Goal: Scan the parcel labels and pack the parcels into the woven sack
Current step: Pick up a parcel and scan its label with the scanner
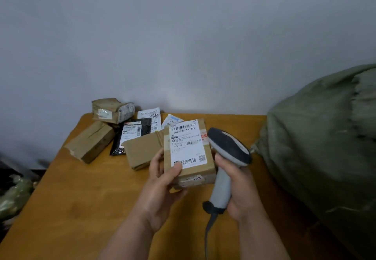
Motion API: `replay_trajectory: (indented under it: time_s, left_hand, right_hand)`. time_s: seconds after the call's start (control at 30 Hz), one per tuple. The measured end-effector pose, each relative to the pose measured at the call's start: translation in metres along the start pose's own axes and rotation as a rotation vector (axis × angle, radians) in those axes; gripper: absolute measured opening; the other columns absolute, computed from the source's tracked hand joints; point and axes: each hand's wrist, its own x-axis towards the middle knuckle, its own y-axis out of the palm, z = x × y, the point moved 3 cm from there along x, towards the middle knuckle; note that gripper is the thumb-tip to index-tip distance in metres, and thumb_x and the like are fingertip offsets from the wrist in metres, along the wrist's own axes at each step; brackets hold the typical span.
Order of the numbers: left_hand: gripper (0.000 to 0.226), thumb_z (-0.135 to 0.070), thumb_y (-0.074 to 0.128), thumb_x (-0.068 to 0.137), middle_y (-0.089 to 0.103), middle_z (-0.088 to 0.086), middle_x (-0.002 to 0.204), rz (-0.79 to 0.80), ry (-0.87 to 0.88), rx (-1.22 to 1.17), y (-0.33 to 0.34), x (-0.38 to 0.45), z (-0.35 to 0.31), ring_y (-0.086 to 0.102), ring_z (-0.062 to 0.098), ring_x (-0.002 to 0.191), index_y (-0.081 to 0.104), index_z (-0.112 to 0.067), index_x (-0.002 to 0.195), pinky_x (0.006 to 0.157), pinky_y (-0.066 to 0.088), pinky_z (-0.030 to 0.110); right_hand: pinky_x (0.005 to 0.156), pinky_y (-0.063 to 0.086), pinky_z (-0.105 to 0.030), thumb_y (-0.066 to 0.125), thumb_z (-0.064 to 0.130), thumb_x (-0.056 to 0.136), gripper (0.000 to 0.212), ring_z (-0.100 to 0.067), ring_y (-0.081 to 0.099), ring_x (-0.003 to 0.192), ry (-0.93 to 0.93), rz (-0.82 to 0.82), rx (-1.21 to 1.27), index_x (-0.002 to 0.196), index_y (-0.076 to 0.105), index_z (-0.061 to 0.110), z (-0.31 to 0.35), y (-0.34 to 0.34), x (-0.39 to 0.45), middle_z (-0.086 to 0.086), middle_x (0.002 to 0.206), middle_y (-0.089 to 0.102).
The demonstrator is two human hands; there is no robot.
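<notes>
The left hand [162, 180] grips a small brown cardboard parcel [190, 156] by its near left corner, thumb pressed over the edge of the white printed shipping label [188, 144]. It holds the parcel above the orange-brown wooden table [81, 198] with the label tilted up, probably so the barcode shows to the reader. The right hand [238, 186] is wrapped round the handle of a grey handheld barcode scanner [227, 158], its dark head just right of the parcel and not yet aimed squarely at the label, I think. At the far left lie the waiting parcels: a black plastic mailer [130, 137], several brown boxes [91, 141] and white slips. The bulging green woven sack [325, 137] slumps at the right, close to hand for packing.
</notes>
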Motion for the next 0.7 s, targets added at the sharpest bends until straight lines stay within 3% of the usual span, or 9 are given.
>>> replay_trajectory:
  time_s: [0.13,0.23,0.4,0.47,0.57,0.7]
  left_hand:
    - [0.104,-0.020,0.087,0.061,0.068,-0.007,0.127,-0.074,0.121,0.038,-0.029,-0.046,-0.015,0.066,0.019,0.114,0.032,-0.052,0.144,0.097,0.051,0.041]
    - [0.117,-0.024,0.090,0.055,0.065,-0.006,0.132,-0.119,0.198,0.042,-0.049,-0.074,-0.030,0.060,0.022,0.123,0.027,-0.048,0.150,0.111,0.042,0.046]
    - [0.121,-0.032,0.094,0.046,0.065,-0.007,0.132,-0.131,0.309,0.031,-0.060,-0.113,-0.049,0.058,0.020,0.126,0.033,-0.045,0.149,0.112,0.040,0.047]
    - [0.121,-0.033,0.094,0.046,0.062,-0.006,0.136,-0.126,0.332,0.018,-0.061,-0.126,-0.053,0.056,0.020,0.127,0.031,-0.046,0.150,0.113,0.039,0.047]
    - [0.115,-0.027,0.092,0.055,0.060,-0.006,0.137,-0.114,0.369,0.026,-0.060,-0.142,-0.057,0.056,0.019,0.127,0.030,-0.045,0.151,0.113,0.039,0.047]
    - [0.110,-0.020,0.088,0.060,0.063,-0.008,0.134,-0.098,0.398,0.022,-0.058,-0.159,-0.059,0.057,0.017,0.127,0.031,-0.042,0.151,0.113,0.040,0.046]
  right_hand:
    - [0.077,0.050,-0.037,0.083,0.032,0.066,0.031,-0.023,0.071,0.095,-0.010,-0.064,-0.163,0.096,0.077,0.034,-0.005,0.015,-0.044,0.007,0.092,0.077]
    - [0.072,0.046,-0.035,0.086,0.029,0.070,0.023,-0.025,0.068,0.094,0.000,-0.070,-0.248,0.090,0.077,0.024,-0.006,0.028,-0.076,0.005,0.082,0.075]
    - [0.070,0.046,-0.027,0.081,0.043,0.055,0.034,-0.009,0.069,0.083,-0.093,0.094,-0.380,0.088,0.076,0.035,0.010,0.057,-0.125,0.014,0.077,0.074]
    - [0.071,0.048,-0.025,0.082,0.045,0.053,0.043,-0.011,0.068,0.086,-0.123,0.140,-0.401,0.093,0.074,0.032,0.014,0.064,-0.141,0.015,0.077,0.073]
    - [0.085,0.053,-0.038,0.082,0.055,0.041,0.064,-0.020,0.065,0.096,-0.162,0.163,-0.414,0.101,0.073,0.032,0.020,0.069,-0.159,0.013,0.081,0.072]
    - [0.089,0.053,-0.042,0.082,0.054,0.042,0.053,-0.018,0.065,0.098,-0.228,0.203,-0.437,0.092,0.067,0.063,0.026,0.071,-0.179,0.020,0.087,0.074]
